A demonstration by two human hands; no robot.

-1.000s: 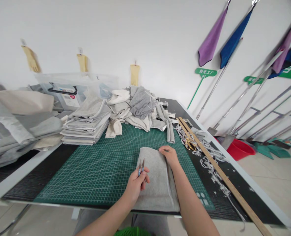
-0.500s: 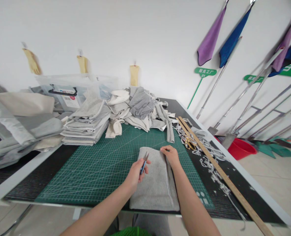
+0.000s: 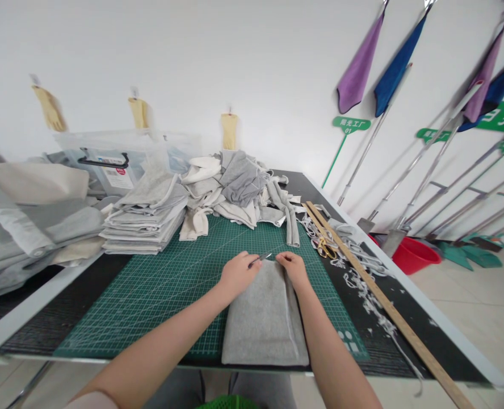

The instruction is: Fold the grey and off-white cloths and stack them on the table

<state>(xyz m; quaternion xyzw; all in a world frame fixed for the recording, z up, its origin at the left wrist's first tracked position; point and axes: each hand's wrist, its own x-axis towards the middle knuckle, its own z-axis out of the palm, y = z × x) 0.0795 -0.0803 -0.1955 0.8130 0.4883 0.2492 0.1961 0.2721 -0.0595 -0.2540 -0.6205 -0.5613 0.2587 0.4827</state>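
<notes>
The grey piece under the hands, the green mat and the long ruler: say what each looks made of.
Grey piece: soft knit or fleece fabric, matte and fuzzy, stitched seam along one side. Green mat: likely vinyl or rubber cutting mat, smooth with a printed grid. Long ruler: apparently wood, pale tan and straight.

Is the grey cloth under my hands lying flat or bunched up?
Flat. The grey felt-like cloth piece lies smooth on the green cutting mat, near edge overhanging it; left hand and right hand rest at its far edge.

folded cloth stack (image 3: pixel 143 218) | wooden ruler (image 3: pixel 375 295) | red basin (image 3: pixel 416 254) | storage bin (image 3: pixel 107 162)
</notes>
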